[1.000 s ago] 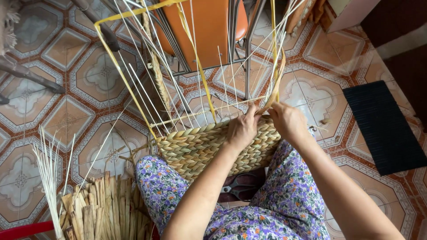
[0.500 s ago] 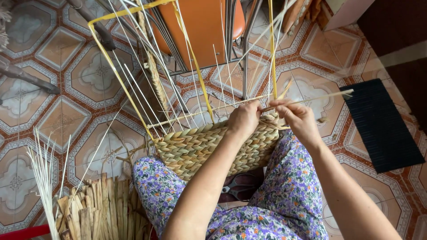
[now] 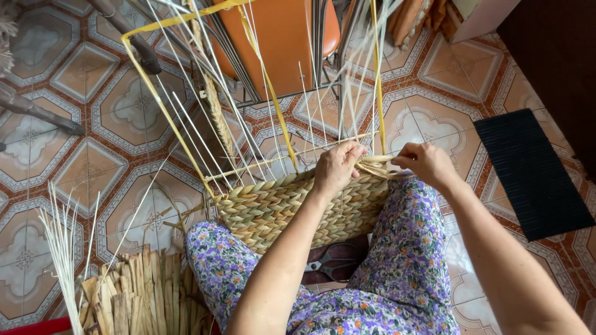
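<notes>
Half-woven straw basket [image 3: 292, 208] propped against the lap — thin pale stakes [image 3: 205, 136] rising from its rim. Left hand [image 3: 337, 167] pinches the weaving strand [image 3: 380, 166] at the rim; right hand [image 3: 425, 163] grips its other end (scissors [image 3: 332, 265] on the floor below).

One woven basket [image 3: 292, 208], two hands, perhaps one scissors [image 3: 335, 265]

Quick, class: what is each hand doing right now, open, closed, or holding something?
Left hand: closed, pinching the dried straw strand at the rim of the woven basket.
Right hand: closed, fingers gripping the same strand's other end.
</notes>
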